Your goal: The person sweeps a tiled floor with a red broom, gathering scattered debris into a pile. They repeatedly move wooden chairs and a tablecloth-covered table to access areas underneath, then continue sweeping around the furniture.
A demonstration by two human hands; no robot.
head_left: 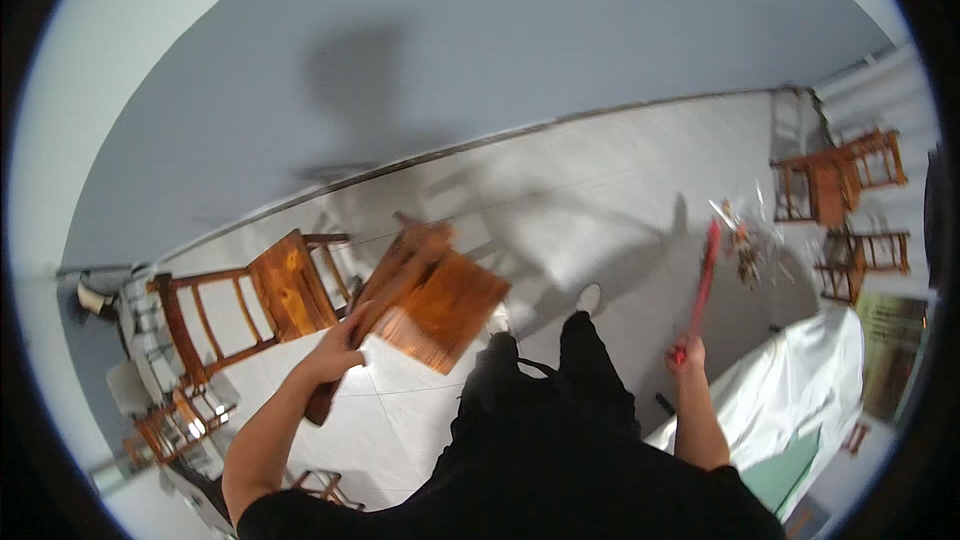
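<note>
My left hand [335, 352] is closed round the frame of a brown wooden chair [455, 305], which hangs tilted in front of me to the left. The held chair is smeared by motion, and part of its frame is hidden behind its seat. Further left, a second wooden chair [290, 285] with a slatted back stands close beside it. My right hand [686, 354] grips the lower end of a long, thin red stick [707, 275]. The stick points up and away from me; blur hides its exact kind.
A grey wall [560, 30] rises beyond the pale tiled floor [400, 420]. At the right are several wooden chairs [830, 190], a clear plastic bag [750, 245] and a white sheet [800, 360] over something. More furniture [185, 420] crowds the far left.
</note>
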